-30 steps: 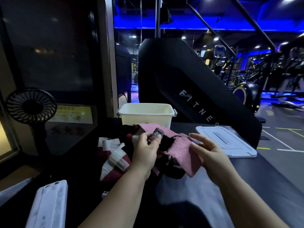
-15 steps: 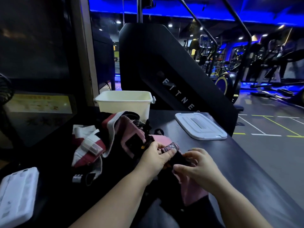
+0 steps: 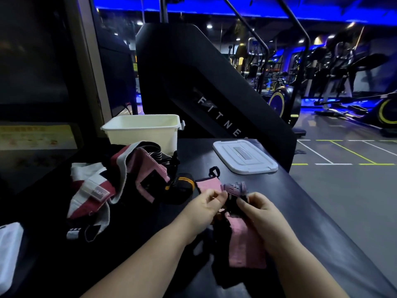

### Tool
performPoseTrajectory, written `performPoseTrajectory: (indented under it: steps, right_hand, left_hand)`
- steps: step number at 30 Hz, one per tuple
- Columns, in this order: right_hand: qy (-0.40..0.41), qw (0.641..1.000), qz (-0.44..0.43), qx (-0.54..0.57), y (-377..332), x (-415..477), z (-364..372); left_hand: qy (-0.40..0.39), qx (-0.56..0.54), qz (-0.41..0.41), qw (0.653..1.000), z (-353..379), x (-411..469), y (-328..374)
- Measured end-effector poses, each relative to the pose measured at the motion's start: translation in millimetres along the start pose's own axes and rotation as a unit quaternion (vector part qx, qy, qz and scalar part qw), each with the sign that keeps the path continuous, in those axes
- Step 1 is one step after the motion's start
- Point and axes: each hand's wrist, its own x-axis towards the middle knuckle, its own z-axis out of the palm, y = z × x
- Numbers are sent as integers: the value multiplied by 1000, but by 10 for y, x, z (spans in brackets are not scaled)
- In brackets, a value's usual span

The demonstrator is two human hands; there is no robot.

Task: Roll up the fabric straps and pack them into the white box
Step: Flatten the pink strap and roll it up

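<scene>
a: far left?
b: flat white slab [image 3: 8, 252], cut off by the frame, on the dark tabletop [image 3: 311, 222]. just right of it, a loose heap of red, white and black fabric straps [image 3: 92, 194], with a pink-and-black strap [image 3: 150, 175] draped over the heap's right side.
a: the box?
b: open white plastic box [image 3: 141, 130], upright behind the heap, at the table's far edge. contents: cannot tell from this angle.
a: middle?
b: bunched black strap with yellow stripes [image 3: 182, 187], just right of the heap. next, the left hand [image 3: 204, 209]: fingers curled, thumb and forefinger pinching the long pink fabric strap [image 3: 245, 248] near its upper end.
a: how does that strap lie?
b: its upper end, with a patterned patch, is bunched between both hands, well short of the box. the pink tail runs back toward the person and lies on the table.
a: right side?
b: right hand [image 3: 262, 214], close beside the left, fingers curled round the dark part of the same strap. beyond it, a flat white rectangular lid [image 3: 245, 157] lies on the table, right of the box and apart from it. behind that, a slanted black gym machine [image 3: 204, 82].
</scene>
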Motion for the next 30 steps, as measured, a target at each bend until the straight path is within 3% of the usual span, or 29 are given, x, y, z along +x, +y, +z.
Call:
performPoseTrajectory:
  steps: [4, 9, 15, 19, 26, 30]
  right_hand:
    - [46, 996, 8, 76, 31, 2, -6]
    - [125, 990, -4, 59, 109, 66, -29]
    - [186, 980, -28, 69, 96, 88, -132]
    - [191, 979, -38, 62, 119, 96, -124]
    - [168, 984, -21, 60, 142, 141, -171]
    - [110, 992, -18, 58, 133, 154, -198]
  left_hand:
    - [-31, 61, 2, 998, 72, -3, -78]
    - [-69, 42, 4, 997, 65, -79, -81]
    - [-119, 132, 47, 983, 54, -100, -149]
    - [-91, 137, 77, 983, 60, -69, -157]
    - [-82, 47, 72, 993, 31, -71, -131]
    - [-48, -14, 78, 996, -20, -72, -108]
